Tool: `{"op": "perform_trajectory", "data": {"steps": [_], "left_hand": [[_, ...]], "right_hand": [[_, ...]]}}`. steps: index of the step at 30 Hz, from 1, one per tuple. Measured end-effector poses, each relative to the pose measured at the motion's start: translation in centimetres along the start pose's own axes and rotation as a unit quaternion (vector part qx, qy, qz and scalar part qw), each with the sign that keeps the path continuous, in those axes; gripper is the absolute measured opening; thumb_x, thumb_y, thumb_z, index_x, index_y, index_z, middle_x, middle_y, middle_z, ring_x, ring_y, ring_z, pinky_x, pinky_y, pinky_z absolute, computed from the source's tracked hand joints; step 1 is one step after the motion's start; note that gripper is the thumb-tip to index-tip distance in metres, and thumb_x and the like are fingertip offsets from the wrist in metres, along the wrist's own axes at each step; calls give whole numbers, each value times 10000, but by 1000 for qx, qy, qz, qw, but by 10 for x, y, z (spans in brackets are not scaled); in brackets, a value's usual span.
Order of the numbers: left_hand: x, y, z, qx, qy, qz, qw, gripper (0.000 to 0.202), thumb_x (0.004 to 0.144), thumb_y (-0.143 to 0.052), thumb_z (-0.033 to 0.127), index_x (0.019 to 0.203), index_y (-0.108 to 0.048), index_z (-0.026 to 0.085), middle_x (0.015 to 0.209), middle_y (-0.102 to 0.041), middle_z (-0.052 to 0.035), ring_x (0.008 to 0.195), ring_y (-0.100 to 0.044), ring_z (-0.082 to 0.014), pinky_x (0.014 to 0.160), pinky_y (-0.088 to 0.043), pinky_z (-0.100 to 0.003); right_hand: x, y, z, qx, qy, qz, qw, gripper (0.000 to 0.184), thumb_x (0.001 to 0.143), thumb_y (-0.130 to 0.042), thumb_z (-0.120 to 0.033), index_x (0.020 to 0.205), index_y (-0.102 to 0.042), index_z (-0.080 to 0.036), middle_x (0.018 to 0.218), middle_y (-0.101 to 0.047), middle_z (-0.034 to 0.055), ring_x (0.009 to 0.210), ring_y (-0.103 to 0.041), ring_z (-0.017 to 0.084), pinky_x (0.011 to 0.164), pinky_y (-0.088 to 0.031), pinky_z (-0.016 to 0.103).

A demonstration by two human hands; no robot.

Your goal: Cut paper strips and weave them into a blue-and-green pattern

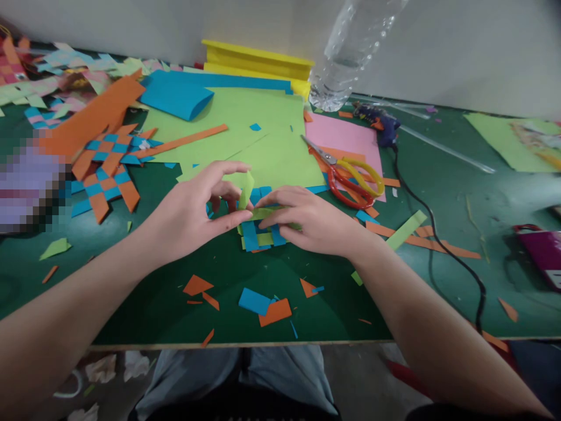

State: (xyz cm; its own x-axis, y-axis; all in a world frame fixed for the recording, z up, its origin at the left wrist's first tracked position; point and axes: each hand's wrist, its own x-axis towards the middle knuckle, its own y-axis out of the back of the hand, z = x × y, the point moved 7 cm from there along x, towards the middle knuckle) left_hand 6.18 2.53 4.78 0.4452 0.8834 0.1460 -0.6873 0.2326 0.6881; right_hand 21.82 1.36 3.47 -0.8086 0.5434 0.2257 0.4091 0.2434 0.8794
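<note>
A small lattice of blue and light-green paper strips (251,235) lies on the green table in front of me. My left hand (193,207) is at its left side, thumb and fingers closed on a light-green paper strip (247,188) whose end bends upward. From the right, my right hand (302,219) rests on the lattice, its fingers pressing on the strips. Part of the lattice is hidden under the right fingers. Just beyond my hands lies a large light-green paper sheet (280,134).
Scissors (350,175) with red and yellow handles lie right of the sheet, near a glue gun (381,123) with a black cord. A plastic bottle (337,76) stands behind. Woven orange-and-blue pieces (107,152) lie left. Paper scraps (254,301) dot the near edge.
</note>
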Motion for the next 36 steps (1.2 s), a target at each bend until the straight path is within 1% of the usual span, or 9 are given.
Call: {"op": "perform_trajectory", "data": {"steps": [3,8,12,14,17,22,28,33,36], "left_hand": [[-1,0,0,26,-11,3,1000,435,889,-650,442,1245,-513,232,947,-729,-11,908,-687,-187,821,-516,-283],[0,3,3,74,-36,-3,997,305,890,-634,461,1101,-586,245,940,-729,-4,880,-693,-187,766,-510,-267],[-1,6,7,95,-73,-27,992,226,885,-645,433,983,-648,229,848,-718,15,738,-660,-141,675,-480,-234],[-1,7,7,108,-77,-30,991,220,891,-642,428,970,-676,225,808,-716,21,681,-640,-125,638,-460,-227],[-1,7,6,116,-65,-39,990,240,898,-624,431,1008,-701,232,791,-719,22,648,-625,-121,622,-444,-229],[1,3,0,94,-35,-84,991,246,908,-598,446,987,-728,252,708,-700,32,587,-591,-124,599,-425,-236],[3,3,-13,71,4,-128,989,281,899,-595,486,818,-731,254,674,-699,23,584,-589,-134,587,-410,-248],[5,0,-23,74,28,-170,982,314,872,-582,491,754,-730,241,743,-708,-13,603,-588,-148,564,-404,-261],[4,-2,-27,79,43,-195,977,317,846,-595,495,708,-731,244,710,-693,-22,574,-572,-152,528,-382,-267]], "right_hand": [[0,0,0,2,-1,-2,1000,325,887,-486,-70,1020,-760,-181,1238,-685,123,1157,-618,263,999,-472,477],[-1,0,0,-1,4,4,1000,324,893,-478,-80,1010,-762,-182,1232,-684,121,1152,-619,267,992,-477,478],[-1,1,0,-7,10,12,1000,315,893,-484,-84,1012,-760,-182,1208,-688,115,1139,-623,249,980,-483,450],[-1,1,1,-5,10,12,1000,312,893,-486,-83,1012,-758,-181,1204,-688,116,1143,-621,245,980,-483,445],[-1,0,1,-3,7,10,1000,315,894,-485,-79,1015,-759,-179,1204,-684,119,1134,-624,238,979,-483,444],[-2,0,1,-2,6,4,1000,314,899,-480,-86,1011,-757,-184,1223,-675,126,1152,-613,250,995,-478,468],[-1,0,1,0,-3,-5,1000,315,897,-480,-90,1008,-752,-205,1244,-679,106,1159,-611,250,1010,-474,476],[-1,-1,2,1,-5,-4,1000,309,887,-500,-77,1018,-752,-198,1245,-681,106,1171,-608,245,1023,-466,463],[-1,-2,3,-1,-8,-3,1000,310,894,-495,-84,1017,-751,-208,1246,-678,94,1182,-602,234,1032,-461,456]]}}
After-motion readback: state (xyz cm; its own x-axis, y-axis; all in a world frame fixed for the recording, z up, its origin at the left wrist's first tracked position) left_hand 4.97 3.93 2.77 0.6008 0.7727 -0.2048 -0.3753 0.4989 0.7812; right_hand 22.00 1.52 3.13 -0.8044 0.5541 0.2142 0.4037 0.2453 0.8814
